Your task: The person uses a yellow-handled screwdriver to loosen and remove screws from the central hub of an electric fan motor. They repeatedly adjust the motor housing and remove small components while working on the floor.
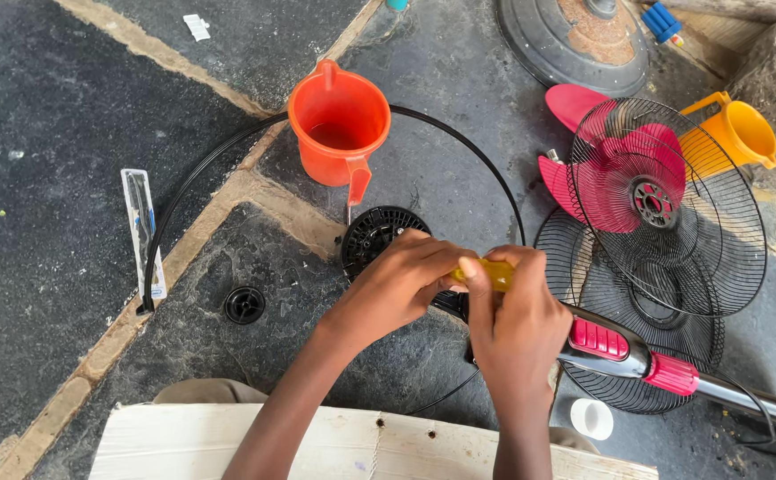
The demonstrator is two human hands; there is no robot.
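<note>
Both hands meet just below the centre of the head view. The left hand (pixel 401 284) curls its fingers around one end of a small yellow tool handle (pixel 494 274), and the right hand (pixel 517 324) grips the same handle from the other side, thumb pressed along its top; what the tool's tip does is hidden beneath the fingers. Directly under the hands lies the fan's black motor housing (pixel 374 236), its ribbed round face peeking out at eleven o'clock from the left hand.

At twelve o'clock from the hands an orange plastic jug (pixel 339 124) stands upright inside a thin black ring (pixel 201 178) that lies on the stone floor (pixel 50 222). At three o'clock the fan stand (pixel 646 360), black with pink buttons and collar, runs off to the right over a black wire guard (pixel 610 373). A second wire guard (pixel 672 209) lies at two o'clock over the pink fan blade (pixel 583 173), with a yellow jug (pixel 735 133) just beyond. A small black cap (pixel 244 305) sits at nine o'clock, a clear packet (pixel 143 236) farther left, a white cap (pixel 591 418) at five o'clock, and a grey round base (pixel 574 40) at one o'clock.
</note>
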